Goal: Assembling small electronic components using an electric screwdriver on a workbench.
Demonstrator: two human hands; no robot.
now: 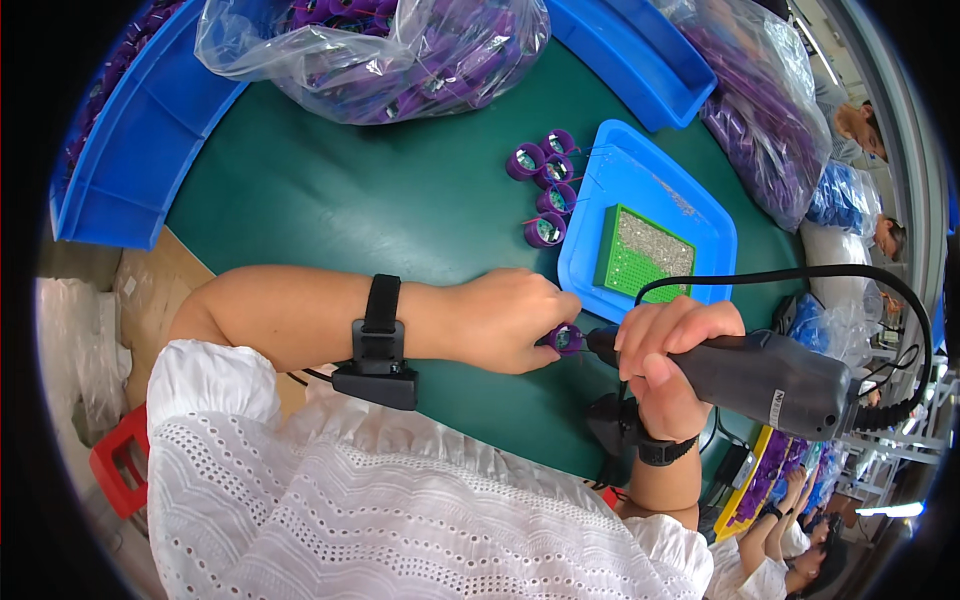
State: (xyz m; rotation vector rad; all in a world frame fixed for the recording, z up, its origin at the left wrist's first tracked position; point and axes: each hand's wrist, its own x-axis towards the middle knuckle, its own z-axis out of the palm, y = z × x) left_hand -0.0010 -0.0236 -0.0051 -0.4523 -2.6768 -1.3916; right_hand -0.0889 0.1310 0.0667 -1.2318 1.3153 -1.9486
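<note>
My left hand (512, 318) pinches a small round purple housing (567, 339) with a circuit board inside, just above the green table. A dark grey electric screwdriver (765, 382) is in my right hand (668, 350), fingers wrapped round its front part. Its tip points left at the housing; whether they touch I cannot tell. Beyond my hands stand several more purple housings (545, 230) with boards and thin wires. Beside them lies a shallow blue tray (715, 225), holding a green perforated plate (635, 270) covered in part with tiny metal pieces, likely screws.
A clear bag of purple parts (440, 65) lies at the far side, between blue bins (150, 140). Another bag (765, 120) is at the far right. The screwdriver's black cable (800, 271) loops over the tray's near edge. Other people (790, 560) sit at the right.
</note>
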